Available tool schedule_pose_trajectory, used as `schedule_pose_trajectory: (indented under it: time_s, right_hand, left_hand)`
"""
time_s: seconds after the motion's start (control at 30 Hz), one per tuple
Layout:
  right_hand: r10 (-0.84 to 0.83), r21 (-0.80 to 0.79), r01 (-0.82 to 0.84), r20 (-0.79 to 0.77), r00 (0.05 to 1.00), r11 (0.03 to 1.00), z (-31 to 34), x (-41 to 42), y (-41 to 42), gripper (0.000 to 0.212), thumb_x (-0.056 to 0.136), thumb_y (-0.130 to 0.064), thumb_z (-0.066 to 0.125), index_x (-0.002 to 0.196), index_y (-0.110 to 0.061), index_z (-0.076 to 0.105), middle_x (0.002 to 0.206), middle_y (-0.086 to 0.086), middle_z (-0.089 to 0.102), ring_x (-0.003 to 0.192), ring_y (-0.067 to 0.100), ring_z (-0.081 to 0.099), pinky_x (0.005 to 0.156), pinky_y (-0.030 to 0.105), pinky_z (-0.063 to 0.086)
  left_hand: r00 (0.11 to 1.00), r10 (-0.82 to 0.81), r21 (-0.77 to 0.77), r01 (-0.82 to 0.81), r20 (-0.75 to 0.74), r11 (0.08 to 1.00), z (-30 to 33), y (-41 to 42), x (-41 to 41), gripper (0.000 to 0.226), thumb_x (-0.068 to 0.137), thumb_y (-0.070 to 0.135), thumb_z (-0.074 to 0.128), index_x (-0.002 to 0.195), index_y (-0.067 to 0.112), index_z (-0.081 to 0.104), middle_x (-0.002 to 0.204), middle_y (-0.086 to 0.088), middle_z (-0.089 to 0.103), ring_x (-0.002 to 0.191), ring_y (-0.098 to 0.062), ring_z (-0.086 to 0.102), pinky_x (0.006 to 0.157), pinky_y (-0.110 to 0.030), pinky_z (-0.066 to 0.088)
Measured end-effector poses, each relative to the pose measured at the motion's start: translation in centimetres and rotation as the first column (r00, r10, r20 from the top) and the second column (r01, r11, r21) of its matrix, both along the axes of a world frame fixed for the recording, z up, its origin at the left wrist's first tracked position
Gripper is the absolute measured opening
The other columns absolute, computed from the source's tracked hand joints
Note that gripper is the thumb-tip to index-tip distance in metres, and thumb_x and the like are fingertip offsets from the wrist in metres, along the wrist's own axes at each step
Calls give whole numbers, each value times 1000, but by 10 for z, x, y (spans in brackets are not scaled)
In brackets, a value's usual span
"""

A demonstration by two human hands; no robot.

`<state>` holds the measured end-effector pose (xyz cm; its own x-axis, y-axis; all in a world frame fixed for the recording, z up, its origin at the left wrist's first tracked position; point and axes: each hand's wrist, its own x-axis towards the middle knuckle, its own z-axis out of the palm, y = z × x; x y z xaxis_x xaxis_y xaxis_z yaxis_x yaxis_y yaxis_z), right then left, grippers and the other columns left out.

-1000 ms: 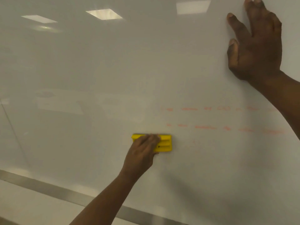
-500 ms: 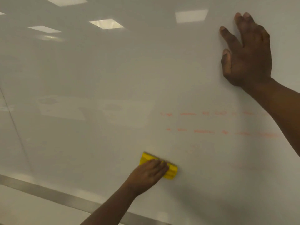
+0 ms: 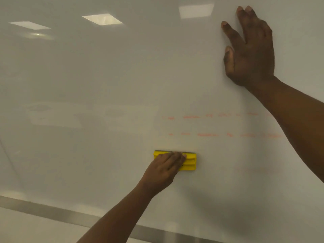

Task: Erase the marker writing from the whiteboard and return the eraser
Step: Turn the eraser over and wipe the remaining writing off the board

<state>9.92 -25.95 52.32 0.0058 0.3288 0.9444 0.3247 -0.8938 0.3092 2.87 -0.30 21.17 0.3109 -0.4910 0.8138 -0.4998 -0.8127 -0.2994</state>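
Whiteboard (image 3: pixel 105 85): glossy white panel filling the view, ceiling lights reflected along the top, metal frame strip (image 3: pixel 52 210) along the bottom edge.
Eraser (image 3: pixel 190 161): yellow block, long side level, flat against the board just below the writing, lower centre.
Left hand (image 3: pixel 164 171): fingers curled over the eraser's top edge, gripping it and pressing it on the board; covers the block's left half.
Right hand (image 3: pixel 250 53): released, fingers straight and slightly spread, palm flat on the board high on the right, holds nothing. Looks like bracing.
Marker writing (image 3: pixel 219 125): two faint orange rows, smeared to dashes, right of centre. They run from above the eraser rightward until the right forearm hides the ends.
Step (my read): mid-wipe, residue not cleared yet, return of the eraser not started.
Risk 1: eraser sits under both rows; a level pass at this height misses them entirely. Needs to go up first.
Risk 2: right forearm covers the far-right ends of the rows; that bit gets skipped unless the arm shifts.
Risk 3: light pressure only smears the orange film further, ghosting stays.
Risk 4: grip is on one half of the block; it could tilt so only an edge wipes, or slip off the slick surface.
Risk 5: bare palm on the board may leave marks.
Eraser's home: not in view, cannot tell where it goes back.
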Motion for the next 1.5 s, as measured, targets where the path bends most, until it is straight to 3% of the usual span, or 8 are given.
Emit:
schedule_pose_trajectory:
  time_s: [0.27,0.4,0.63,0.77,0.9,1.13,1.3,1.5]
  right_hand:
    - [-17,4,17,-9,1000,1000,1,2,2,53,98,-31,30,151,-26,27,159,11,20,148,27,14,119,41,12]
    - [-14,8,14,-8,1000,1000,1,1,1,54,97,-31,33,150,-26,28,159,11,22,148,28,16,119,40,13]
    - [-11,6,11,-14,1000,1000,1,2,-1,54,97,-32,32,150,-26,29,159,11,22,148,28,17,119,41,13]
    - [-13,2,13,-21,1000,1000,1,3,-1,54,97,-34,31,151,-26,28,159,11,22,148,27,17,119,39,11]
    - [-6,4,7,-10,1000,1000,0,3,-2,54,97,-32,33,150,-26,29,158,11,23,147,28,18,119,40,13]
    - [91,30,-91,18,996,995,0,6,-2,52,93,-28,44,145,-23,41,155,9,33,145,27,25,116,40,21]
    - [64,64,-63,-14,998,996,5,-12,5,48,90,-26,49,136,-18,52,148,12,44,141,29,33,113,42,27]
    - [161,-77,-163,-36,986,984,-24,-62,35,37,88,-26,54,121,-14,63,118,7,64,114,28,56,97,37,34]
  left_hand:
    - [999,-26,162,18,48,987,-6,-9,0,53,79,8,80,129,5,62,122,-12,70,107,-29,63,87,-37,52]
    - [990,69,-92,-58,120,994,36,-33,1,52,78,14,81,126,-1,67,120,-16,70,104,-28,53,88,-37,46]
    - [996,8,-102,1,94,995,28,-83,8,54,79,7,76,130,1,63,124,-15,68,106,-29,53,89,-40,49]
    - [997,-72,130,67,34,989,-17,-75,6,36,99,2,44,132,5,60,126,-12,68,108,-30,63,90,-40,52]
    - [993,-88,363,55,76,930,-18,-24,5,35,103,5,40,131,7,62,127,-9,68,110,-27,65,99,-38,46]
    - [992,-73,391,29,98,920,34,10,2,45,103,3,30,126,8,68,123,-9,70,108,-26,66,100,-38,48]
    - [992,-93,252,71,80,965,77,20,-6,49,84,2,67,132,6,61,127,-12,67,112,-31,61,99,-40,47]
    - [995,-79,85,73,68,994,164,26,-10,72,73,5,80,134,1,40,125,-25,62,107,-39,59,96,-41,42]
